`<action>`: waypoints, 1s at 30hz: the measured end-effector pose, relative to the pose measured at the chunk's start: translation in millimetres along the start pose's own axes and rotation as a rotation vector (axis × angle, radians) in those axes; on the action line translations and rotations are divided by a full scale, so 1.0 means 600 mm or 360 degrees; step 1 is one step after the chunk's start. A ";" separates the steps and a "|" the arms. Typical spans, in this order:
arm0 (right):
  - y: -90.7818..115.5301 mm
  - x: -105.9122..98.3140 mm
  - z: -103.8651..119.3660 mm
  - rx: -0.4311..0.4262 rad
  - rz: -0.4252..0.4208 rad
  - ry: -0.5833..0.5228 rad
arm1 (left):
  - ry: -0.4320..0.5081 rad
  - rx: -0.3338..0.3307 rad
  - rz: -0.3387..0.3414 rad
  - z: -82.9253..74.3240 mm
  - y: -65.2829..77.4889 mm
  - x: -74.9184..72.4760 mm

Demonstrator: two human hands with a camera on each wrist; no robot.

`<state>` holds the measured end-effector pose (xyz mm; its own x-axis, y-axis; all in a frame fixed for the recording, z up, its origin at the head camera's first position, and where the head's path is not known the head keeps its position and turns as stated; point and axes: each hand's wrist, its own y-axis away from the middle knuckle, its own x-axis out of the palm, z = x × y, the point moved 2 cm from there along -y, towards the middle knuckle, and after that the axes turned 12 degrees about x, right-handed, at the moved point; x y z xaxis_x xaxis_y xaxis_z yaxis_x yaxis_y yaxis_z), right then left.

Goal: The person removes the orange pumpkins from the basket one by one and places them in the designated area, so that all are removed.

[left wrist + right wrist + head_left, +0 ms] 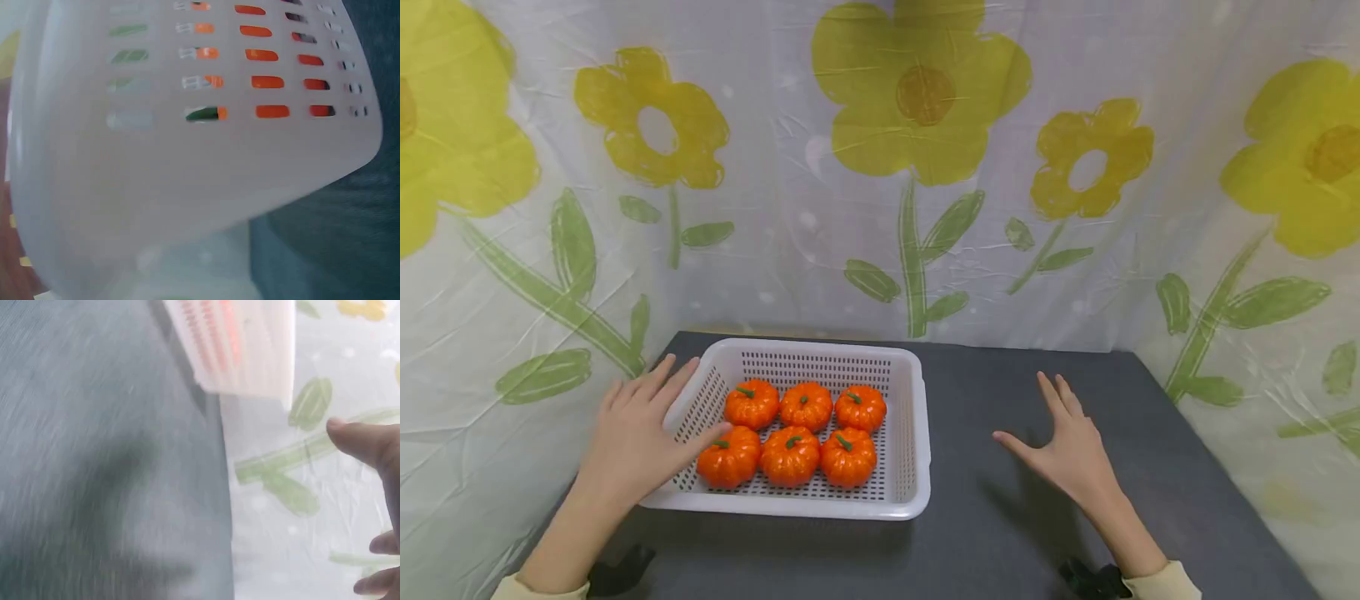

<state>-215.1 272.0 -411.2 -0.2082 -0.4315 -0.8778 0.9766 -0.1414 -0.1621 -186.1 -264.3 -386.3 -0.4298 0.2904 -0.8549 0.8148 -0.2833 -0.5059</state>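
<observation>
A white slotted plastic basket (790,507) sits on the dark table, left of centre. Inside it lie several small orange pumpkins (806,407) with green stems, in two rows of three. My left hand (638,429) is spread at the basket's left end, its thumb over the rim near a pumpkin (728,457); whether it touches the rim I cannot tell. Close up in the left wrist view is the basket's wall (162,169), with orange behind the slots. Off to the basket's right, my right hand (1072,454) hovers above the table, fingers extended, holding nothing.
The dark tabletop (977,400) extends right of the basket and in front of it. A pale curtain (760,250) printed with yellow flowers hangs behind the table and along both sides. Dark straps (1093,579) show at the wrists.
</observation>
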 end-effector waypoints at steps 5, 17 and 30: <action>-0.003 0.021 0.039 -0.0021 0.0010 -0.0296 | 0.0329 -0.0108 -0.0204 0.032 0.030 -0.008; -0.020 0.053 0.151 0.0084 0.0189 -0.0560 | 0.0622 0.0020 -0.0267 0.061 0.100 0.041; -0.034 0.059 0.266 0.0015 0.0364 -0.0677 | 0.0919 0.0173 -0.0180 0.070 0.122 0.072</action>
<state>-250.9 117.4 -367.1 0.0062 -0.7782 -0.6280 0.9998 -0.0079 0.0197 -161.2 -311.2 -465.1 -0.2057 0.7654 -0.6098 0.7185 -0.3049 -0.6251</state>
